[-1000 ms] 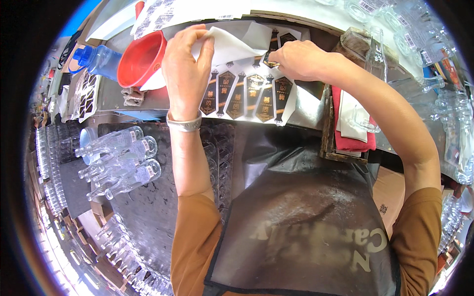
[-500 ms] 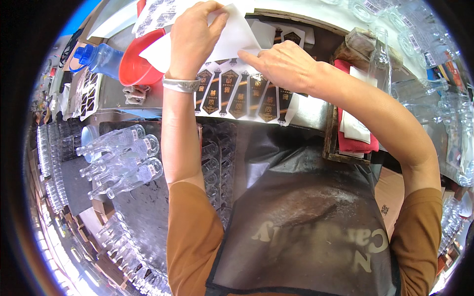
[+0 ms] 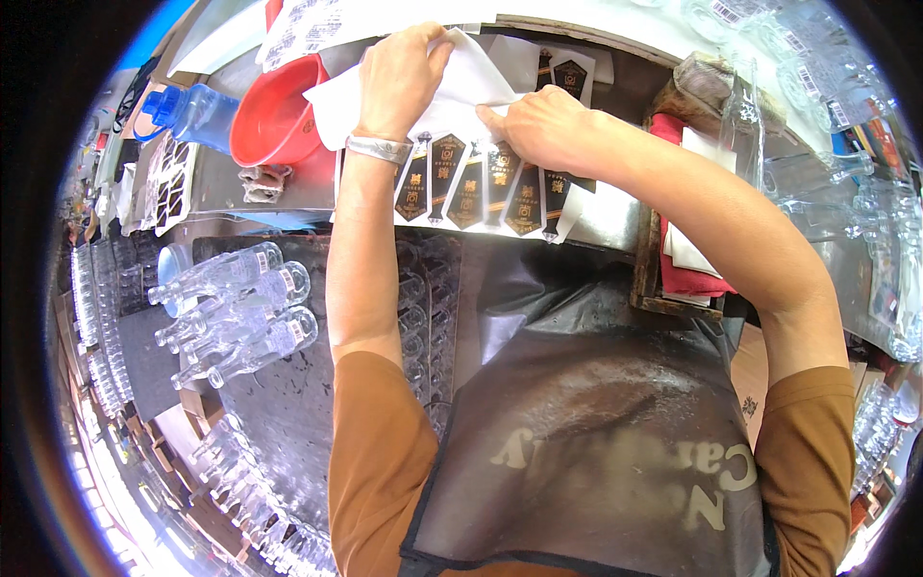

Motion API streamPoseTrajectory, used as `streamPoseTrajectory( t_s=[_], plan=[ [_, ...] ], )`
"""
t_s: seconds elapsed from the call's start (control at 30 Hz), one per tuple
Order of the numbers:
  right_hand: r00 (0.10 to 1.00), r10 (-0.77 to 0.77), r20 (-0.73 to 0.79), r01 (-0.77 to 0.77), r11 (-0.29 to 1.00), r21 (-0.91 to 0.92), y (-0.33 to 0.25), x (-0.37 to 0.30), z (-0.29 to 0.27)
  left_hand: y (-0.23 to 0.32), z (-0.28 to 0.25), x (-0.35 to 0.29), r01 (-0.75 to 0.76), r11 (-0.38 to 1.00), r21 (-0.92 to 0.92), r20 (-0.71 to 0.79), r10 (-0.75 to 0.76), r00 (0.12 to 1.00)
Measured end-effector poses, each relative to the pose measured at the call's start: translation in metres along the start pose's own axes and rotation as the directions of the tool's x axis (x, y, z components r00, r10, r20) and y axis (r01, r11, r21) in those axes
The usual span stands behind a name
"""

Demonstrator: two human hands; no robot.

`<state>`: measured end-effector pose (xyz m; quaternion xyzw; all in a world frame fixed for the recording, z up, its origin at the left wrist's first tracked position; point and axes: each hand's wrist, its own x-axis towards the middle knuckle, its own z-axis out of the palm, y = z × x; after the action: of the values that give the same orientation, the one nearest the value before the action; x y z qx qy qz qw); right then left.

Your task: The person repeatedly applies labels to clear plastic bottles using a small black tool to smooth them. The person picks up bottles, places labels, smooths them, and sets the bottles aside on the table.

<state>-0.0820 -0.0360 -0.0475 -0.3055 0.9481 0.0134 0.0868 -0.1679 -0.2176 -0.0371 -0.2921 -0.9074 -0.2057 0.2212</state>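
My left hand (image 3: 404, 77) pinches the upper part of a white paper sheet (image 3: 466, 82) between thumb and fingers, with the sheet lifted and bent. At the sheet's right edge, my right hand (image 3: 543, 125) has its fingers bent together on the paper; its grip is partly hidden. Right below both hands lies a label sheet (image 3: 466, 192) with several black and gold pointed labels in a row. More such labels (image 3: 569, 77) show beyond my right hand.
To the left stand a red bowl (image 3: 274, 120) and a blue bottle (image 3: 204, 115). Clear glass bottles (image 3: 240, 317) lie lower left. At right, a wooden tray (image 3: 649, 250) holds a red cloth (image 3: 694, 281), with a clear bottle (image 3: 742, 120) by it.
My left hand has moved slightly right and toward me, bringing the white sheet along. My right hand has shifted only a little. More labels show beyond it.
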Motion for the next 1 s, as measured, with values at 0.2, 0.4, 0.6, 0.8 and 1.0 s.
streamPoseTrajectory(
  t_s=[0.2,0.4,0.6,0.8,1.0],
  plan=[
    [0.999,-0.017,0.028,0.012,0.988,0.152,0.007,-0.01,-0.019,0.004,-0.022,-0.004,0.046,0.999,0.028,-0.016,-0.046,0.999],
    [0.993,0.085,0.088,-0.092,0.992,0.087,0.028,-0.036,-0.037,0.015,-0.057,0.004,-0.055,0.997,0.055,-0.245,0.067,0.967],
    [0.985,0.145,0.092,-0.149,0.988,0.043,0.022,-0.021,-0.027,0.026,-0.08,0.015,-0.066,0.996,0.067,-0.396,0.087,0.914],
    [0.973,0.181,0.143,-0.189,0.981,0.05,0.026,0.002,-0.007,0.027,-0.089,0.031,-0.072,0.992,0.105,-0.47,0.113,0.876],
    [0.978,0.171,0.121,-0.18,0.981,0.074,0.02,0.0,-0.017,0.023,-0.096,0.048,-0.088,0.988,0.126,-0.495,0.139,0.858]
  ],
)
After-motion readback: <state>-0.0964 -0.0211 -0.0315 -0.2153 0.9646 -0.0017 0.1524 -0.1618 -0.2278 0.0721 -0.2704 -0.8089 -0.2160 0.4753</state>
